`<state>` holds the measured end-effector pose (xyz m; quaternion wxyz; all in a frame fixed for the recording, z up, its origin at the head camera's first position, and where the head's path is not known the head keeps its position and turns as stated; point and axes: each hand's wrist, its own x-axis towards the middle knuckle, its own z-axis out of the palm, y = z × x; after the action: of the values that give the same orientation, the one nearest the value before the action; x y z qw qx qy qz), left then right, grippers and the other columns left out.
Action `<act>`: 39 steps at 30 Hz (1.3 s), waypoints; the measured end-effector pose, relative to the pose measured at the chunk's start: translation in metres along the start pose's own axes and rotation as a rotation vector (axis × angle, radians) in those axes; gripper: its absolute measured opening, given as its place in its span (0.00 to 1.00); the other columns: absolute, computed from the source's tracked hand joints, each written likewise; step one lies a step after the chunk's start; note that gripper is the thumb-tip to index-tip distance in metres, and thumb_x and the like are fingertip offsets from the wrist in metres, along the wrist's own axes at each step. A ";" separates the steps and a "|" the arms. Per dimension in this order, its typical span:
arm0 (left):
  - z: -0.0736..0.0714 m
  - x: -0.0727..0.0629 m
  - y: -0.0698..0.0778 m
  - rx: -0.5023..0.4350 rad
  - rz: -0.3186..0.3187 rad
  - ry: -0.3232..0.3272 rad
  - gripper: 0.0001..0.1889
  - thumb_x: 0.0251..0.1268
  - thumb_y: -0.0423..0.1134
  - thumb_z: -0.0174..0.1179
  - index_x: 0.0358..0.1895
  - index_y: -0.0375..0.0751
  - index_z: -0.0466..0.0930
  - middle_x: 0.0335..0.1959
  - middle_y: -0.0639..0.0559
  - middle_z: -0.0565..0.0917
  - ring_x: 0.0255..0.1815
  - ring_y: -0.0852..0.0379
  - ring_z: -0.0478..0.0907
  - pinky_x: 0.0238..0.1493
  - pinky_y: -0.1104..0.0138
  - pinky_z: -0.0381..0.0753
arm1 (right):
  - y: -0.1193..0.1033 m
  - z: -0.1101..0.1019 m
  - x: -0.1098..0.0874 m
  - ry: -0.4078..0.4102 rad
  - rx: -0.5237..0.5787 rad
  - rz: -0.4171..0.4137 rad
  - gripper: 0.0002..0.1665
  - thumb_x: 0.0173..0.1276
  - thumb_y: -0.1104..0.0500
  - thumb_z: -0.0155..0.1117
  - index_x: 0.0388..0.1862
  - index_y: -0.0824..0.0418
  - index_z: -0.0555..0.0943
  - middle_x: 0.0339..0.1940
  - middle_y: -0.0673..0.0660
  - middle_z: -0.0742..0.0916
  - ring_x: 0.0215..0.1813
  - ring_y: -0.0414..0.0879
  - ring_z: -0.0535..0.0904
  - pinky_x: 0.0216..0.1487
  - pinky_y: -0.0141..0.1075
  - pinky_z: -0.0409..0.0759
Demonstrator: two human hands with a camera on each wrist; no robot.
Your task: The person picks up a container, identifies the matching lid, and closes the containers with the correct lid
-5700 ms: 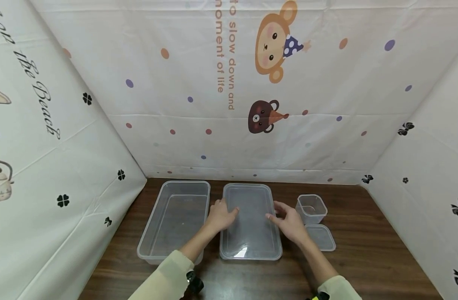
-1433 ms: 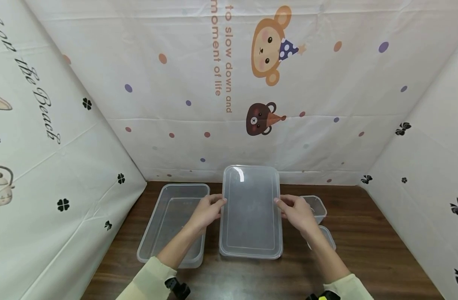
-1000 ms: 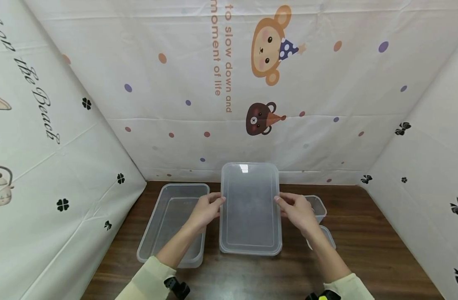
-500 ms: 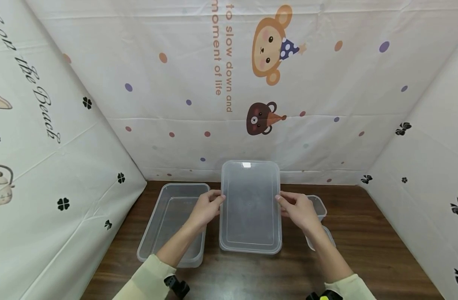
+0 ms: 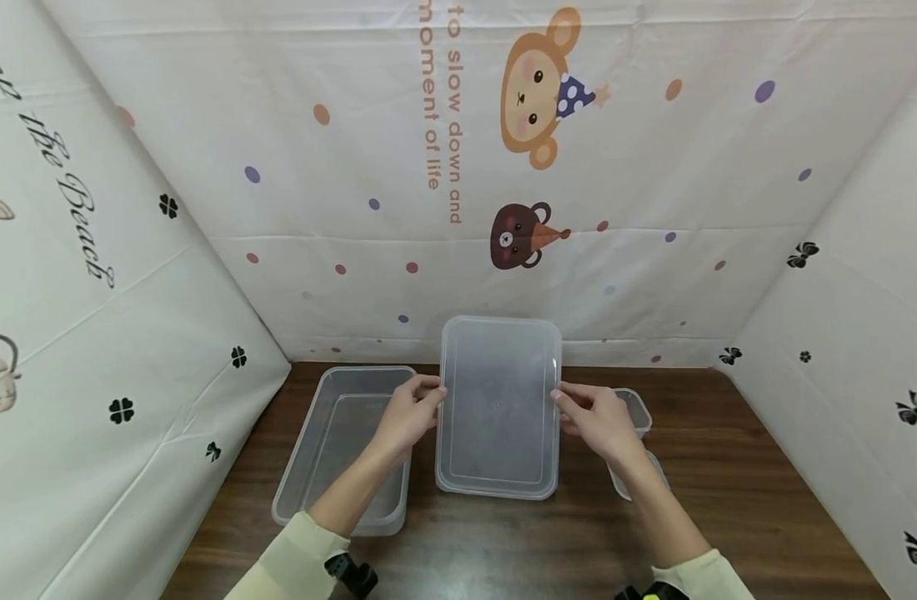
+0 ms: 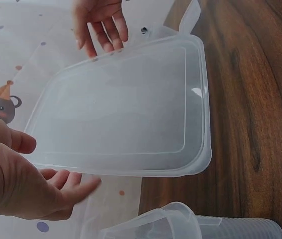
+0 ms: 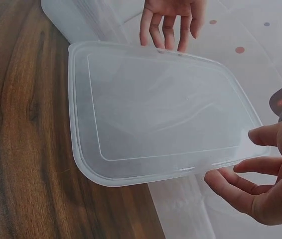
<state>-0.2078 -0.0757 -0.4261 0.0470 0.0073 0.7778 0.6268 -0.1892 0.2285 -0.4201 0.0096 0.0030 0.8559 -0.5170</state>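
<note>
A large translucent rectangular lid (image 5: 498, 408) is raised off the table in the head view, its far edge tilted up in front of the back sheet. At its left long edge my left hand (image 5: 408, 412) pinches it, thumb above and fingers below. My right hand (image 5: 597, 421) grips the opposite edge the same way. In the left wrist view the lid (image 6: 126, 104) spans between both hands, and the left fingers (image 6: 64, 191) show under its edge. The right wrist view shows the right thumb (image 7: 265, 135) over the lid's edge.
Left of the lid stands a large clear rectangular container (image 5: 379, 527), partly behind the left hand and arm. On the right are a small clear container (image 5: 638, 410) and a small lid (image 5: 658, 468), both partly covered by the right hand and arm. Patterned sheets enclose the wooden table (image 5: 473, 550).
The large lid has left the table and tilted, far edge upward, rising slightly more over the last second. Both hands have gone from resting at its sides to gripping its edges.
</note>
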 end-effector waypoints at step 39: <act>-0.007 0.009 0.009 0.004 0.009 0.076 0.29 0.88 0.58 0.44 0.63 0.34 0.78 0.65 0.36 0.81 0.69 0.39 0.78 0.71 0.47 0.76 | -0.016 -0.009 -0.009 0.021 0.097 -0.079 0.24 0.86 0.58 0.57 0.72 0.69 0.78 0.60 0.70 0.87 0.58 0.54 0.88 0.55 0.37 0.87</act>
<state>-0.2172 -0.0802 -0.4167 0.0148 -0.0131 0.7800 0.6254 -0.1810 0.2285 -0.4014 -0.0199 -0.0246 0.8293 -0.5578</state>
